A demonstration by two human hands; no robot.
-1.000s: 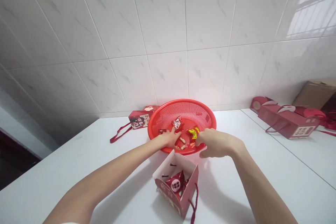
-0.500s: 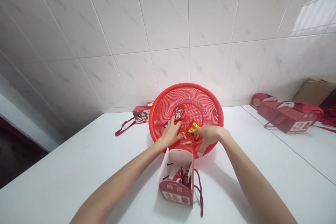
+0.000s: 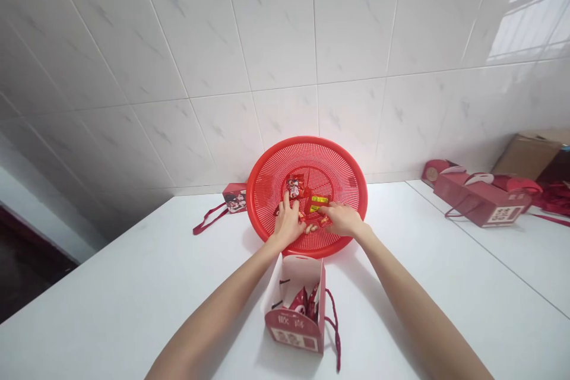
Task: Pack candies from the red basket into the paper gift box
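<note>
A red plastic basket [image 3: 363, 205] rests against the wall, with both hands inside it. My left hand [image 3: 287, 224] has its fingers apart beside a shiny red wrapped packet [image 3: 294, 186] and a smaller red piece [image 3: 302, 216]. Closed at the fingertips, my right hand [image 3: 342, 219] grips the edge of a yellow-and-red packet [image 3: 318, 200]; its thumb is partly hidden. A few peanuts [image 3: 311, 228] lie between the hands. In front of the basket stands an open red gift box [image 3: 294, 332] with dark red packets [image 3: 305, 303] inside and a cord at its right.
A small red box [image 3: 234, 198] with a ribbon handle stands left of the basket. At the right are several red gift boxes [image 3: 481, 196] and a brown cardboard box [image 3: 525, 157]. White tiles [image 3: 285, 113] rise behind the white table [image 3: 146, 273].
My right hand has moved farther into the basket, its fingers drawing in. The yellow-and-red packet has turned and shifted slightly away from me. My left hand stays near the same spot.
</note>
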